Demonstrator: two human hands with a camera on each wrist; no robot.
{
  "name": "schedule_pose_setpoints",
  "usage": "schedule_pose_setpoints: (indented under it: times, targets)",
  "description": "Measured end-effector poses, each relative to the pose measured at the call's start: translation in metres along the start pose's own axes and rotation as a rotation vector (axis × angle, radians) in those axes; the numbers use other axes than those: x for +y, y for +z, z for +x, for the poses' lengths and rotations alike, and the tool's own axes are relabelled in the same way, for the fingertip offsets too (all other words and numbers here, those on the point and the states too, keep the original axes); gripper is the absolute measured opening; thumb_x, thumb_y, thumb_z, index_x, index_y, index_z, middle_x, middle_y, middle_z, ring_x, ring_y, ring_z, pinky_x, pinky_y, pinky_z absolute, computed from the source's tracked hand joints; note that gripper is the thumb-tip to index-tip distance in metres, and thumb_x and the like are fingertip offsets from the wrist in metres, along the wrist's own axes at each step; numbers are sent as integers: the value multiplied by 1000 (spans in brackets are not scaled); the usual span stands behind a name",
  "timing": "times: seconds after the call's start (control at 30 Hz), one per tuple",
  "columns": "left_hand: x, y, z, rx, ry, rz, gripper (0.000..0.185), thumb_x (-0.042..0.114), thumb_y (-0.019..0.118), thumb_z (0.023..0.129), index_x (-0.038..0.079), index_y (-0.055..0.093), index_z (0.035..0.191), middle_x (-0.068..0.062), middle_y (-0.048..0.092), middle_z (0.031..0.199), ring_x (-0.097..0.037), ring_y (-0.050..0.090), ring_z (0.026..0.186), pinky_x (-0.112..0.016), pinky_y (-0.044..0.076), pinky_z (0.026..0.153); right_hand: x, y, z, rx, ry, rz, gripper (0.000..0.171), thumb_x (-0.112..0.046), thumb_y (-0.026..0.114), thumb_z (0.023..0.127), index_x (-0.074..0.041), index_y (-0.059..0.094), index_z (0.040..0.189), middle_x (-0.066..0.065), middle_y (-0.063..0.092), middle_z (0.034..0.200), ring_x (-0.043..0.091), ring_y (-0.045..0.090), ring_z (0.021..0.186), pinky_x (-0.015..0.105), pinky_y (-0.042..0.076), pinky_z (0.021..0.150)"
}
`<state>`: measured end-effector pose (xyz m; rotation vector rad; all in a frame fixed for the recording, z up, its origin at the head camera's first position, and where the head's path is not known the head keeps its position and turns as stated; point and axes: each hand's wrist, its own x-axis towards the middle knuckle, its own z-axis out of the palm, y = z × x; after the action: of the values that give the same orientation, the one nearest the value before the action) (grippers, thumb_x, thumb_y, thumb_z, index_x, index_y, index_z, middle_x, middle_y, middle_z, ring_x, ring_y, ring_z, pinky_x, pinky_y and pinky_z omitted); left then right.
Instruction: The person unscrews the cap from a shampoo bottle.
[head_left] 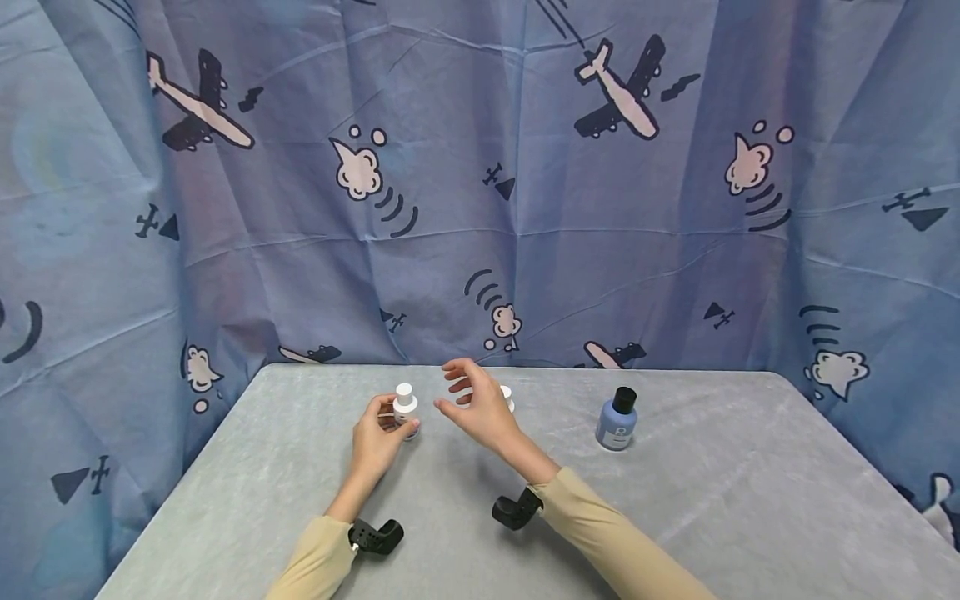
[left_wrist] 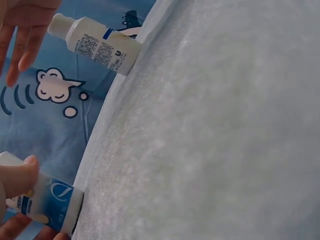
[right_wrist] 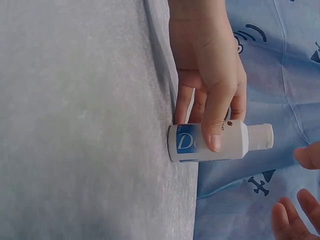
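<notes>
- White bottle (head_left: 406, 407), landmark piece: white cap, blue label band; upright, base on or very near the table.
- Left hand (head_left: 378, 438): grasping the white bottle from its left side, thumb on the near face, fingers around the back.
- Right hand (head_left: 483, 414): raised to the right of the white bottle and apart from it; fingers loosely bent, thumb spread, nothing held.
- Second bottle (left_wrist: 102, 45): white, printed with small text, white cap; standing right of the white bottle, partly hidden by the right hand in the head view.
- Blue bottle (head_left: 617, 425): black cap, pale label; upright, well to the right of the white bottle.
- Table (head_left: 712, 508): pale grey covering, beneath the white bottle.
- Curtain (head_left: 450, 92): blue, printed with aeroplanes and puffs of cloud, behind the white bottle.
- Sleeves (head_left: 622, 533): beige, a pair, nearer the wearer than the white bottle.
</notes>
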<state>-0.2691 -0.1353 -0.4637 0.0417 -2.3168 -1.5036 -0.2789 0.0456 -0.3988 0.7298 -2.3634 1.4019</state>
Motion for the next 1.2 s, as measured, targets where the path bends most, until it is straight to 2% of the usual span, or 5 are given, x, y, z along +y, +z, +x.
schedule_pose_setpoints:
  times: [0.27,0.57,0.8,0.97,1.2]
  targets:
    - [4,3,-3,22,83,5,45,9,80,76,2,59,115,-19,67,102,-30,66,89,-39,57,77,-3,6,3,-5,6,43,45,-6,76,78,-3,56,119,16,64,109,32,66,93,40,57,78]
    - [18,5,-7,18,106,-9,45,10,83,73,5,62,112,-17,69,101,-30,66,91,-45,53,80,-5,12,6,-20,25,9,46,-15,77,80,-7,57,121,12,66,108,24,67,94,31,56,78]
    - [25,7,-9,33,127,4,45,14,85,69,10,66,110,-11,70,104,-27,66,91,-48,51,81,-4,16,7,-6,5,51,41,-15,78,79,-6,62,116,15,66,104,24,66,92,36,57,77]
    - [25,7,-11,45,153,9,45,15,86,68,11,67,108,-10,70,103,-25,66,90,-41,54,73,-5,19,7,-3,1,54,33,-14,77,80,-5,67,110,11,67,102,23,67,88,33,57,75]
    - [25,7,-12,72,184,20,45,17,86,69,12,67,109,-8,70,101,-23,67,90,-25,52,64,-4,21,8,2,24,62,29,-15,76,81,-5,69,108,11,69,104,21,68,87,28,57,76]
